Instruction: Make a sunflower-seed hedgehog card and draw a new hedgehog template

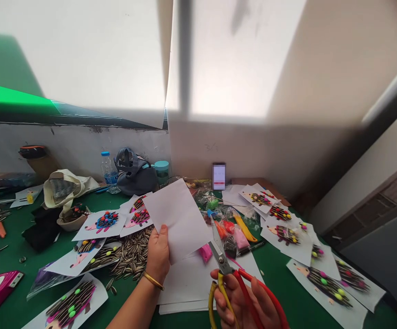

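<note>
My left hand (158, 251), with a gold bangle at the wrist, pinches a blank white sheet of paper (176, 219) by its lower left edge, thumb on top. The sheet is tilted up above a stack of white paper (185, 308) on the green table. In my right hand (238, 299) is a pair of scissors (222, 260) with one yellow and one red handle loop. Its blades are parted and point up and away, just right of the sheet. Sunflower seeds (133, 251) lie in a pile left of my left hand.
Hedgehog pictures made with seeds and coloured dots lie on the left (107, 220) and right (324, 285). Behind the scissors are bagged coloured clay (241, 237) and an upright phone (219, 176). A bottle (108, 171), a grey-blue bag (133, 173) and a jar (162, 171) stand near the wall.
</note>
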